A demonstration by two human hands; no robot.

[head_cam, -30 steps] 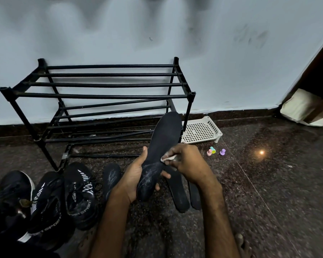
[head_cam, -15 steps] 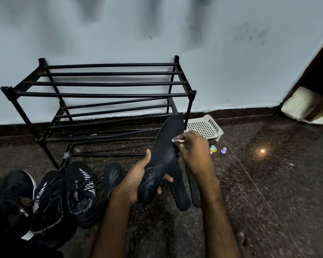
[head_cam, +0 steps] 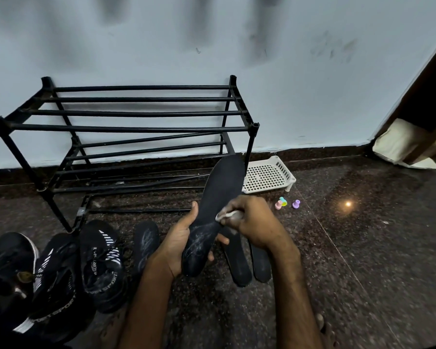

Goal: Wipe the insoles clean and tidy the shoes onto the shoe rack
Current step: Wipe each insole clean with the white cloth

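- Your left hand (head_cam: 178,245) grips the insole (head_cam: 222,195) at its heel end. The thumb lies up along the left edge and the fingers curl round from beneath.
- You hold the insole off the floor (head_cam: 363,248) at a tilt, with its toe pointing up and away, in front of the rack's right front leg. Whitish scuffs mark the heel part.
- Your right hand (head_cam: 254,222) pinches a white wipe (head_cam: 224,215) in curled fingers and presses it on the insole's right edge, about midway along.
- Three spare insoles (head_cam: 238,265) lie on the floor. Two are side by side below your right hand, and one is just left of your left wrist.
- Black shoes (head_cam: 101,265) with white stripes sit bunched together on the floor at your left, in front of the rack's left end.
- The black rack (head_cam: 136,128) stands against the wall (head_cam: 287,96).
- A white slotted tray (head_cam: 267,176) lies on the floor just right of the rack, with small coloured pegs (head_cam: 296,204) near it.
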